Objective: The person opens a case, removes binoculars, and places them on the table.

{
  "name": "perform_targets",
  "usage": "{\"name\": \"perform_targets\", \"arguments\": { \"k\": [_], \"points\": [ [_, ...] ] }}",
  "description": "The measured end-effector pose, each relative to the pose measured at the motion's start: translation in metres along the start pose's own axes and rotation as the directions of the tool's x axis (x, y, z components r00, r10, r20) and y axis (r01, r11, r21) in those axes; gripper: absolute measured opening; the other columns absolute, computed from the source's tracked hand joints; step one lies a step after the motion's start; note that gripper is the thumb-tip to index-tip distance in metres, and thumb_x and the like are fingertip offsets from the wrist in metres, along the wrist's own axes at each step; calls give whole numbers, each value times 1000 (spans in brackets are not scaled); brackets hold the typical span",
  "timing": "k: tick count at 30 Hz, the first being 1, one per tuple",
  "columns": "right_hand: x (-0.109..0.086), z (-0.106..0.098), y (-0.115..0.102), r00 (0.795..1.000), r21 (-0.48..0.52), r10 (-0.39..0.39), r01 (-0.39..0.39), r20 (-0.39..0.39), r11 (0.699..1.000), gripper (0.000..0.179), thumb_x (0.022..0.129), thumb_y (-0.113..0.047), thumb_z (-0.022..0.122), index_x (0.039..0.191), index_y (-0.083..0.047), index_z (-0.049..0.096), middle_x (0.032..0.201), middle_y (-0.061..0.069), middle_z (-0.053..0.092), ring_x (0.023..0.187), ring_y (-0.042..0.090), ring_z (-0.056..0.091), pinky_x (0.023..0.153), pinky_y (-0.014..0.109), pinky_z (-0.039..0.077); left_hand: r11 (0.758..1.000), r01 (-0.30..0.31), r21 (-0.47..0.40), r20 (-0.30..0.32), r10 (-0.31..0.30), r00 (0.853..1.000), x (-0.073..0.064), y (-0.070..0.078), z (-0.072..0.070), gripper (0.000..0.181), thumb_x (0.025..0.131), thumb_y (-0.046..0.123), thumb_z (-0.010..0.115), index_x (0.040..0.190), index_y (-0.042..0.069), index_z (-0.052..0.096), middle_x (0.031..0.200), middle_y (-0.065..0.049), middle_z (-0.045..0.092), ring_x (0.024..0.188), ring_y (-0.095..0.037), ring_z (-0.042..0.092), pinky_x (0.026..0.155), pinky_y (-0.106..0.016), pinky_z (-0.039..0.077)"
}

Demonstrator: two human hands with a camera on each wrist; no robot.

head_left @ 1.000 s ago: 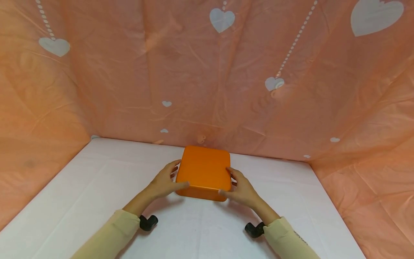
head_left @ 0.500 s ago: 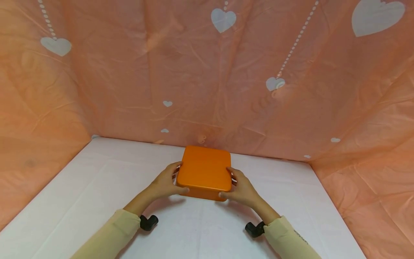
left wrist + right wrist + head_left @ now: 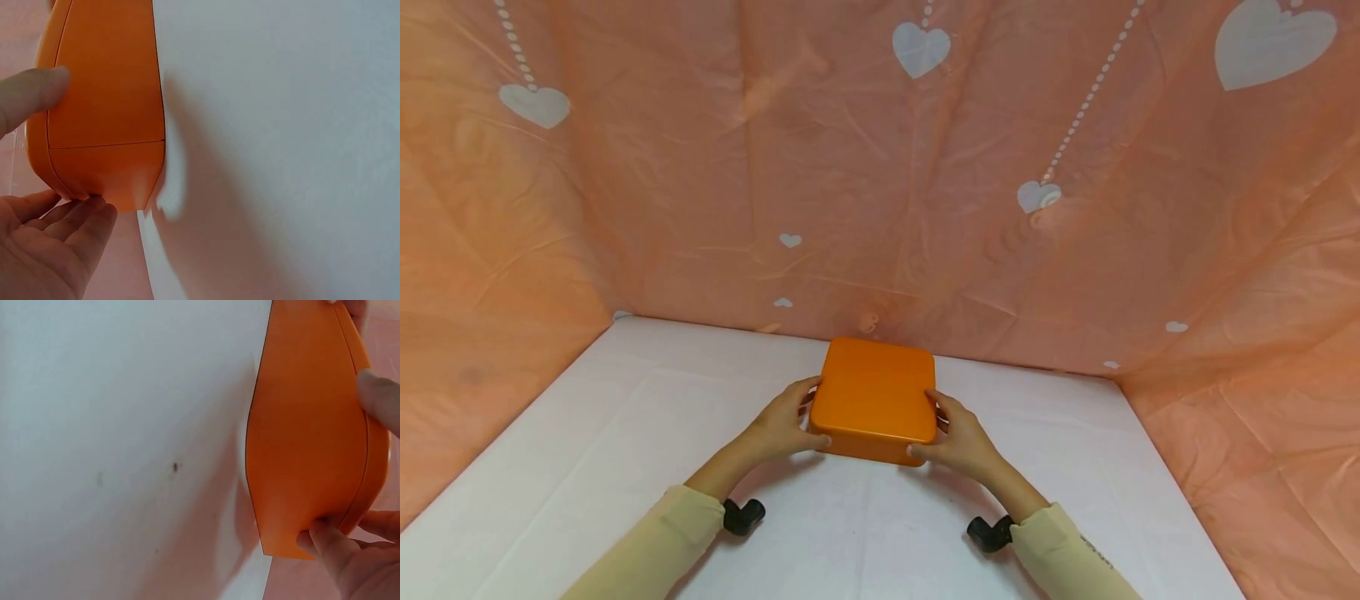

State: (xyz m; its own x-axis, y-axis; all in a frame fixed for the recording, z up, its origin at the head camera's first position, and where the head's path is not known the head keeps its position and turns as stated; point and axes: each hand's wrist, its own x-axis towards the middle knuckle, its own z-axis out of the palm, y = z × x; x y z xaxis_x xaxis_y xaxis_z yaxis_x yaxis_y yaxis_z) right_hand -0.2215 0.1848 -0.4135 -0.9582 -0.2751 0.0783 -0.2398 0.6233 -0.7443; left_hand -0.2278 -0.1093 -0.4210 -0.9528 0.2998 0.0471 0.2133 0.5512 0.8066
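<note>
An orange box [image 3: 874,387] with rounded corners and a smooth top sits on the white table, close to the back cloth. A thin seam runs round its side just below the top, as the left wrist view shows. My left hand [image 3: 778,427] holds its near left corner, thumb [image 3: 37,94] on the front face and fingers [image 3: 81,231] against the left side. On the near right corner my right hand [image 3: 964,440] does the same, its thumb [image 3: 378,397] by the seam and its fingers [image 3: 334,550] on the right side. The box's far side is hidden.
The white table [image 3: 647,433] extends to both sides and in front of the box. Peach cloth [image 3: 850,167] with white hearts hangs behind and at both sides. A black angled piece [image 3: 743,517] sits at each wrist, beside the beige sleeves [image 3: 647,542].
My left hand has settled onto the box: its thumb has come down from the top edge to the front face. The right thumb has lowered slightly. The box has barely moved.
</note>
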Motion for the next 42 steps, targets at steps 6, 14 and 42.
{"name": "perform_targets", "arguments": {
  "k": [6, 14, 42],
  "points": [
    [0, 0, -1, 1000, -11, -12, 12, -5, 1000, 95, 66, -17, 88, 145, 2, 38, 145, 22, 45, 123, 37, 56, 100, 46, 48, 1000, -13, 7, -17, 13, 1000, 0, -2, 2, 93, 73, 13, 83, 148, -1, 29, 151, -24, 35, 132, -41, 46, 106, -50, 42],
    [-1, 0, -1, 1000, -1, -19, 19, -5, 1000, 94, 67, -16, 87, 145, 3, 38, 145, 23, 45, 125, 35, 55, 101, 45, 48, 1000, -12, 26, -27, 13, 1000, 0, -3, 3, 94, 73, 11, 83, 148, -2, 29, 150, -24, 36, 130, -41, 48, 105, -50, 44],
    [-2, 4, 1, 998, 30, -58, 59, -26, 998, 88, 71, -10, 85, 143, 9, 38, 148, 26, 38, 134, 38, 45, 101, 45, 46, 998, -44, -41, -14, 43, 999, 2, -4, -1, 91, 74, 12, 83, 147, -4, 32, 149, -25, 37, 128, -41, 50, 103, -45, 46]
  ]
}}
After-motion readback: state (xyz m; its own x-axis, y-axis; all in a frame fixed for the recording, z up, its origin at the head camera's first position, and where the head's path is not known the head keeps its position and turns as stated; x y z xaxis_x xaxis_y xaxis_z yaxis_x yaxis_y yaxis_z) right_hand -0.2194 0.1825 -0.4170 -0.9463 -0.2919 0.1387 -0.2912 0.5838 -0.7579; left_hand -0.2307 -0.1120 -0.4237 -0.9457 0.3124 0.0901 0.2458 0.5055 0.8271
